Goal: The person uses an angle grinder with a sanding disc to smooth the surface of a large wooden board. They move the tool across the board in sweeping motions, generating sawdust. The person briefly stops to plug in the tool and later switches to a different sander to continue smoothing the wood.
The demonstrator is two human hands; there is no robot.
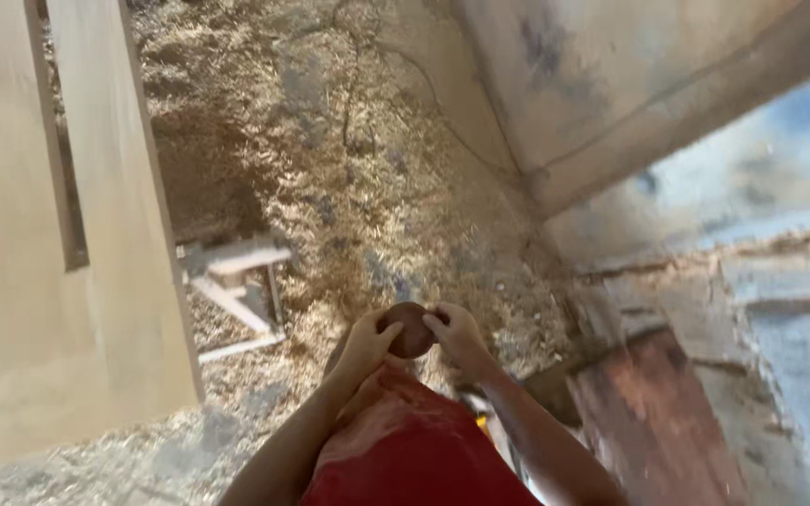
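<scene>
A red garment lies nearest. Above it, the left hand and right hand pinch a round brown object between them. They seem mid-turning it; next needs a firm pinch.

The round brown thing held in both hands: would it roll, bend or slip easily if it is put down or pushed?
The brown disc looks round-edged, so on its rim it would probably roll. It keeps its shape between the left hand and right hand, so it seems stiff, not floppy. Fingertips alone hold it, suggesting it is fairly light; the sawdust floor would likely stop it soon.
</scene>
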